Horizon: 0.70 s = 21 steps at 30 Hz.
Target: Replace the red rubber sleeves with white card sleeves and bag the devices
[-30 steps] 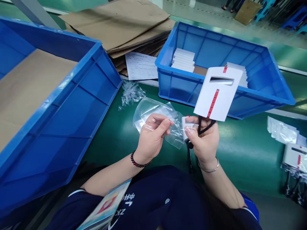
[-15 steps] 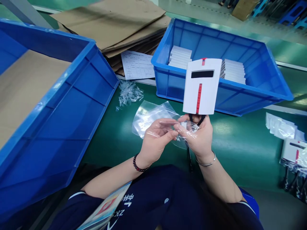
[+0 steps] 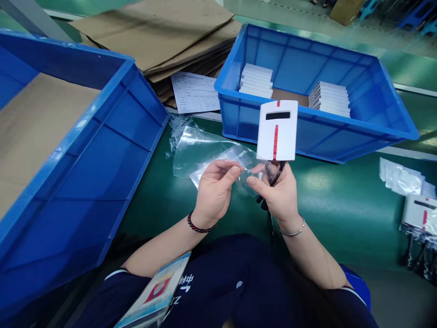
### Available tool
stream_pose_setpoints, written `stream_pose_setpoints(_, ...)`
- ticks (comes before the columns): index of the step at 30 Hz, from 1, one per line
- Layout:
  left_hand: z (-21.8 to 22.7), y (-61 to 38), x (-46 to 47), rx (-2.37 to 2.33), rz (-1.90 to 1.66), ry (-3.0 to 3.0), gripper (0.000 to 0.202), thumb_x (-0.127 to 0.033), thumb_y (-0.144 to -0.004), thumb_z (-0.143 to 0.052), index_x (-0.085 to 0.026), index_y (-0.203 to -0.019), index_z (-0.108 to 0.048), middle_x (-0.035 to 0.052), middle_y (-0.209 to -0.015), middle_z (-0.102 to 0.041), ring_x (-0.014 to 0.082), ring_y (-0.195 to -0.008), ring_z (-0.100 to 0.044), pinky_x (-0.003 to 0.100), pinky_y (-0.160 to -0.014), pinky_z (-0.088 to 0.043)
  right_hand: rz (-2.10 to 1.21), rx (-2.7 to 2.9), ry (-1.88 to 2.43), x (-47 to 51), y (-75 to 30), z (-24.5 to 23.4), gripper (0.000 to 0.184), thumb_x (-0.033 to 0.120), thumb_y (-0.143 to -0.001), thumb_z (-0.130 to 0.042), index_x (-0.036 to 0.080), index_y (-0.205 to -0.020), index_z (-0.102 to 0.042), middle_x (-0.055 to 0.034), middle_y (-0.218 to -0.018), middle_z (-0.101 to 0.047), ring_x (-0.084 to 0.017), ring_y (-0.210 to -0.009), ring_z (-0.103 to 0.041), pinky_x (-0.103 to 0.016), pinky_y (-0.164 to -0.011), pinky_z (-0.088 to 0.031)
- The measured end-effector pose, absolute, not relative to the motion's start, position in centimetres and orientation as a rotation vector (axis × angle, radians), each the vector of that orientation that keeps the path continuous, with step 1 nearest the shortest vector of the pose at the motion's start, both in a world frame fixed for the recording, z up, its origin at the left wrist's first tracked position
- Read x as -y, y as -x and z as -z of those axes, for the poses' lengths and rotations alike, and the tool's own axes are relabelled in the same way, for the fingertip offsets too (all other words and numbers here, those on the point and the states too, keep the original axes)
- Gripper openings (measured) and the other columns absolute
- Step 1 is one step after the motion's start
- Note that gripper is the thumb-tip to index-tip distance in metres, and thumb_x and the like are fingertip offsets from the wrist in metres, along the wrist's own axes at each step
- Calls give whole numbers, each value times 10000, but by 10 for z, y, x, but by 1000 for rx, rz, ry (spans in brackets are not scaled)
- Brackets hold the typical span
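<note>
My right hand (image 3: 276,193) is closed round the lower end of a white device (image 3: 277,131) with a red stripe and a dark slot, held upright, its black cable (image 3: 271,177) running down through my fingers. My left hand (image 3: 214,189) pinches the edge of a clear plastic bag (image 3: 205,150) that spreads out over the green table. The fingertips of both hands meet at the bag's mouth, just below the device.
A blue bin (image 3: 341,130) behind my hands holds two stacks of white devices (image 3: 256,81). A large blue bin (image 3: 102,136) lined with cardboard stands at the left. Flat cardboard sheets (image 3: 164,36) and a printed form (image 3: 194,93) lie behind. Bagged devices (image 3: 414,214) lie at the right.
The white device has turned from tilted to upright and come down and left. The bag has spread open wider to the left. My hands have closed in on each other.
</note>
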<state>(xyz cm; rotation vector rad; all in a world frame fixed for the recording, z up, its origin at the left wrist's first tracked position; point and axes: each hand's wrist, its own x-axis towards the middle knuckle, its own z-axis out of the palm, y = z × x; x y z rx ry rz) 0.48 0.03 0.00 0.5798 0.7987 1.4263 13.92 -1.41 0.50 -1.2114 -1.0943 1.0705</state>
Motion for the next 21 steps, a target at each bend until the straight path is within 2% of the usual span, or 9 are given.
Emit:
stream_pose_setpoints(3,-2,-11,2,-769,-1415,-554,289,-297,-578,-921,-196,-692,-676,5,-775,-719,128,-779,-671,245,-737,-541,-1135,1100,1173,16,-133,-3,483,320,-667,-834,228,-1007,-502,38,-770,-642,-108,-598,-550,-242,-508,-440)
stream_pose_setpoints(5,-7,-14,5,-735,-1382,-540,291,-314,-585,-917,-201,-687,-669,2,-769,-724,136,-760,-672,268,-734,-552,-1087,1125,1190,17,-128,-1,459,297,-671,-828,229,-987,-503,40,-739,-629,-136,-664,-606,-270,-581,-501)
stream_pose_setpoints(9,-19,-15,4,-654,-1391,-529,286,-315,-603,-908,-206,-666,-651,-13,-729,-711,129,-695,-652,262,-666,-552,-884,1214,1278,18,-126,3,464,245,-669,-840,235,-1008,-524,34,-752,-624,-146,-683,-624,-285,-618,-537)
stream_pose_setpoints(11,-22,-9,-3,-656,-1440,-481,238,-261,-664,-876,-210,-680,-643,-22,-761,-713,108,-690,-642,235,-655,-542,-843,1240,1267,22,-130,5,475,229,-672,-841,239,-1032,-531,30,-760,-623,-152,-697,-633,-276,-604,-539)
stream_pose_setpoints(14,-21,6,-19,-711,-1486,-301,153,-145,-786,-767,-207,-741,-634,-28,-845,-723,77,-711,-654,193,-666,-534,-825,1270,1212,34,-143,6,309,243,-804,-746,227,-1048,-557,15,-772,-633,-139,-679,-627,-268,-612,-535)
stream_pose_setpoints(17,-15,24,-35,-738,-1488,-171,154,-86,-810,-719,-177,-747,-611,-24,-800,-700,68,-691,-658,178,-654,-523,-835,1318,1181,53,-158,7,58,218,-949,-569,214,-1003,-590,7,-736,-643,-113,-616,-609,-249,-591,-519)
stream_pose_setpoints(21,-11,37,-47,-749,-1556,-91,208,-92,-782,-748,-158,-705,-567,-36,-693,-646,84,-648,-646,197,-609,-499,-850,1462,1147,74,-167,13,94,159,-951,-552,209,-1008,-608,1,-713,-675,-118,-583,-624,-225,-530,-510)
